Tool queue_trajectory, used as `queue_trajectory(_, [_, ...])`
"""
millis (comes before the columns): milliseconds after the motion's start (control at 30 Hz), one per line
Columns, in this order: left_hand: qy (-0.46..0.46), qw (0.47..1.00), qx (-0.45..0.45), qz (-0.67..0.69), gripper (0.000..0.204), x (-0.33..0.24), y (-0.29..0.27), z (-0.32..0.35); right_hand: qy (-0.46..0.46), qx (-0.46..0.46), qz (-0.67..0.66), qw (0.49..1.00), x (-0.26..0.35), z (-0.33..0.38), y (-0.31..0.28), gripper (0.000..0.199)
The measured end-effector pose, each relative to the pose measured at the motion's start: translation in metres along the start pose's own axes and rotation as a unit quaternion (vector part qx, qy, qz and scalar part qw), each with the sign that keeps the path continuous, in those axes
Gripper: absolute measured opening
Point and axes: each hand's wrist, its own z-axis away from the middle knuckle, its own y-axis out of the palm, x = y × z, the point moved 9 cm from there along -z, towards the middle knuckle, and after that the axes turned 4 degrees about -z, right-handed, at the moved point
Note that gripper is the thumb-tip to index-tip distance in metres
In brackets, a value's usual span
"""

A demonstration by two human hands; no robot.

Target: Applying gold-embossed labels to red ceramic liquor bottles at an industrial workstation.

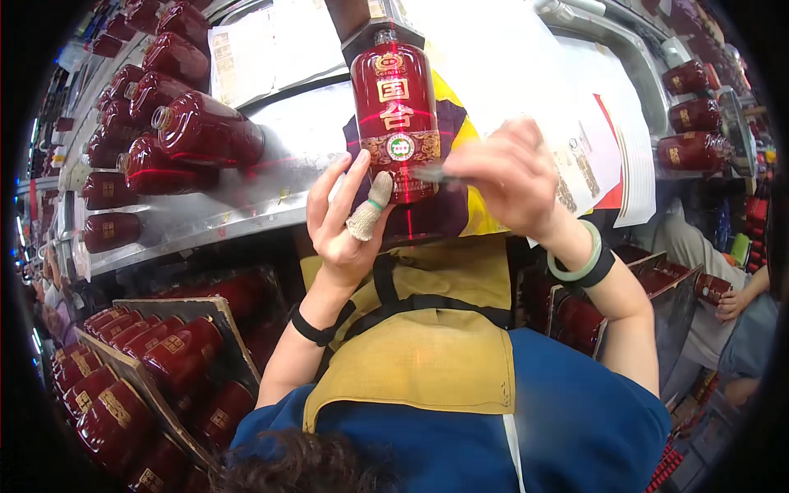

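- A red bottle [395,111] stands upright in a holder, label facing the worker, red laser lines crossing it as a guide.
- Left hand [343,215], open, steadies the bottle's lower left side, 1 finger in a knitted cot.
- Right hand [508,174], right of the bottle, pinches a small tool [433,173] against its base.
- More bottles [197,131] lie on the steel shelf [246,205] left of it.

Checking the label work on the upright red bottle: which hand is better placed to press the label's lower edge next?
Probably the right hand: it pinches a small flat tool already touching the bottle near the label. The left hand is open, just steadying its base.
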Motion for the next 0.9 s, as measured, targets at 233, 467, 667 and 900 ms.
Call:
queue_trajectory(233, [0.005,0.994,0.013,-0.110,0.034,-0.018,0.010,-0.008,0.117,-0.101,0.016,0.988,-0.035,0.007,-0.014,0.025])
queue_trajectory(467, [-0.009,0.989,0.110,-0.101,0.046,-0.038,0.037,-0.013,0.143,-0.141,-0.032,0.979,-0.040,-0.003,-0.015,0.026])
queue_trajectory(667, [-0.120,0.993,0.017,0.014,0.099,-0.003,0.019,-0.021,0.016,-0.029,0.034,0.999,-0.012,0.001,0.017,0.024])
queue_trajectory(900, [-0.099,0.994,0.041,0.024,0.090,0.005,0.016,-0.021,0.039,-0.059,0.030,0.997,-0.035,-0.032,0.012,0.021])
